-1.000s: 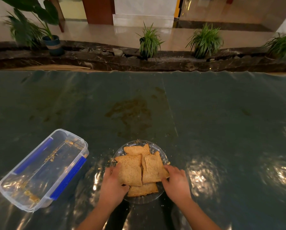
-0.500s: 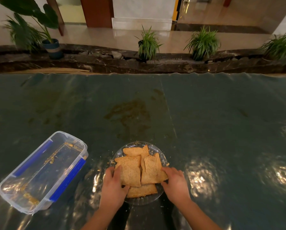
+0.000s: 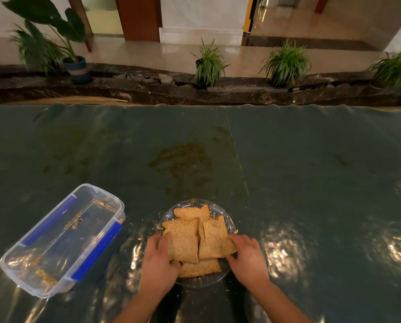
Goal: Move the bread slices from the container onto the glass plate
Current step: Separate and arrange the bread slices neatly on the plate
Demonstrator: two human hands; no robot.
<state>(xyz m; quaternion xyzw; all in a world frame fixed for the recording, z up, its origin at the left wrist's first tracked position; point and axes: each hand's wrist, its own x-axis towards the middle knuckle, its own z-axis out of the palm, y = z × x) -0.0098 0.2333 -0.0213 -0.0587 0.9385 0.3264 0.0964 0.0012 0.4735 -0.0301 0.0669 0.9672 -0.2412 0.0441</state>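
Several toasted brown bread slices (image 3: 214, 241) lie overlapping on the round glass plate (image 3: 218, 205) near the table's front edge. My left hand (image 3: 157, 264) is at the plate's left side, thumb on top of the left slice (image 3: 183, 241) and fingers curled at its edge. On the right side, my right hand (image 3: 248, 259) pinches the near right corner of the right slice. The clear plastic container (image 3: 101, 190) with blue side clips sits to the left, apart from the plate, holding only crumbs.
A dark green glossy sheet (image 3: 311, 183) covers the table, with a brownish stain (image 3: 183, 159) beyond the plate. Crumbs lie around the plate. Past the far edge are a dark stone ledge and several potted plants (image 3: 208, 64).
Both hands stay on the slices at the plate's sides, with only slight shifts of the fingers. The container has not moved.
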